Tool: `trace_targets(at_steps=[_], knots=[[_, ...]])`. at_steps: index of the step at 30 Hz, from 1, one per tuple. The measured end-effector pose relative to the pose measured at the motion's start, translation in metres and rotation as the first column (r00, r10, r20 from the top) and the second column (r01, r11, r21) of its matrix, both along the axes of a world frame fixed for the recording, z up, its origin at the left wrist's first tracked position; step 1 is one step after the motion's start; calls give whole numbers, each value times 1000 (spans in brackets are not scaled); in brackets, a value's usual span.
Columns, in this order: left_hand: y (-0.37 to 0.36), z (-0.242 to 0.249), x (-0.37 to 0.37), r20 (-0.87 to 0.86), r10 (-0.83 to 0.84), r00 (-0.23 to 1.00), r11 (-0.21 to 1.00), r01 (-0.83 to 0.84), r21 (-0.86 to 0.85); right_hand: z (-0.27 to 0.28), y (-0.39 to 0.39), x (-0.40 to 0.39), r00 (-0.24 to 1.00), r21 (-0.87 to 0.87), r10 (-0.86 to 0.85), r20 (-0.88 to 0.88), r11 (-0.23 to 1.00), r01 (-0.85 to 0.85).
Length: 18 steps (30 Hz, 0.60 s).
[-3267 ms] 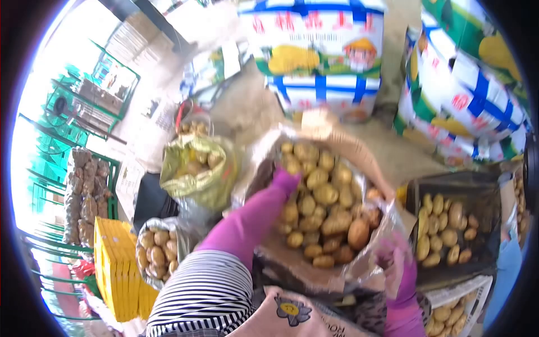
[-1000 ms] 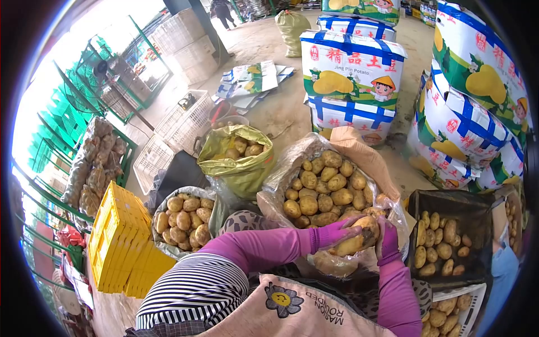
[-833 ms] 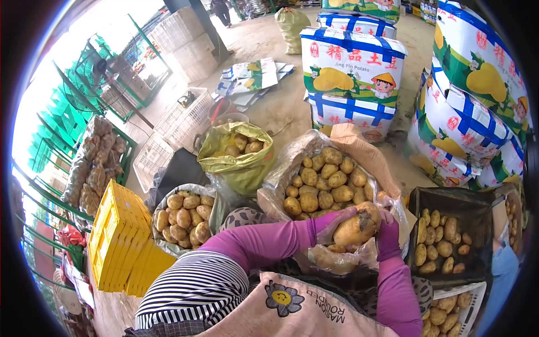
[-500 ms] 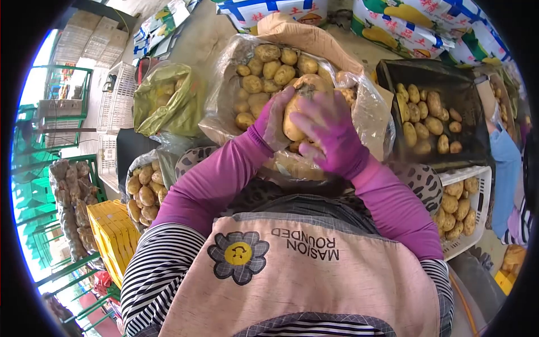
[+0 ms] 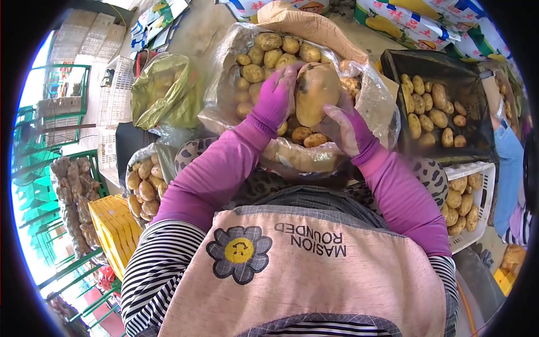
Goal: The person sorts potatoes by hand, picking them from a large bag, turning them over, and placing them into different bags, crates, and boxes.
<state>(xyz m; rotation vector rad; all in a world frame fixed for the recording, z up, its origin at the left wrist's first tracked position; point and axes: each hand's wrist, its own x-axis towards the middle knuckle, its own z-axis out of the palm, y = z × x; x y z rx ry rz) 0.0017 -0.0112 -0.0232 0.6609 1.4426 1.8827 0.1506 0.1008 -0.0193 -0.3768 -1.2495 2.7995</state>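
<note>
A large potato (image 5: 316,92) with a dark patch near its top is held up over the plastic-lined box (image 5: 292,154). My left hand (image 5: 279,95), in a purple glove, grips it from the left side. On its lower right side, my right hand (image 5: 347,126) has its fingers curled against it, so the potato sits between both hands. Below and around them, many smaller potatoes (image 5: 271,58) fill the box. Part of the left fingers is hidden behind the potato.
A black crate (image 5: 477,137) of potatoes stands at the right, with a white basket (image 5: 487,196) nearer me. At the left are a green bag (image 5: 154,95), a sack of potatoes (image 5: 147,188) and yellow crates (image 5: 112,224). A person's blue sleeve (image 5: 507,174) shows far right.
My right hand has moved from across the potato's front to its lower right side. The potato has turned, showing a broad smooth face, and shifted slightly right.
</note>
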Motion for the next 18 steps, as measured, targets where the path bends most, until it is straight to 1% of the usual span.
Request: trace_targets(at_steps=[1,2,3,4,7,8,9,10,11,12,13,14,15,16,18], knots=[[6,8,8,-70,40,997,999,-42,-28,-10,1,-3,1000,214,-22,-11,977,24],[10,14,14,-141,74,987,995,-83,-57,-27,-1,-9,999,415,-43,-27,909,50],[9,16,18,-212,106,971,988,-126,-85,-27,-6,-13,997,595,-58,-47,800,75],[8,6,10,-338,51,940,983,-107,-148,-26,-14,-9,995,599,-94,-40,795,100],[4,7,12,-134,15,991,977,-43,-209,-15,-24,-6,987,579,-143,-73,800,159],[5,4,12,-104,70,992,978,-89,-190,-7,-20,-5,996,477,-94,-8,875,86],[4,2,8,-26,67,997,980,-71,-188,-9,-17,-3,999,331,-50,-1,942,47],[2,-1,1,51,64,997,982,-54,-183,-11,-11,-1,1000,177,-6,0,984,6],[0,-3,-2,126,60,990,984,-37,-176,-12,-8,0,999,19,36,-9,999,-36],[0,-2,0,45,116,992,981,-107,-162,10,-11,1,998,-180,69,-12,981,-70],[0,0,-1,48,99,994,983,-90,-160,5,-5,1,985,-345,155,-78,923,-172],[-1,3,-2,51,81,995,985,-72,-156,-4,5,1,962,-490,225,-157,827,-274],[-1,6,-4,52,60,997,987,-52,-151,-4,11,0,929,-609,277,-245,701,-370],[0,5,-8,-66,47,997,976,-60,-211,-5,8,2,968,-647,208,-140,721,-248],[1,-3,-20,-289,-17,957,944,-80,-319,-2,10,1,973,-655,164,-162,720,-230]])
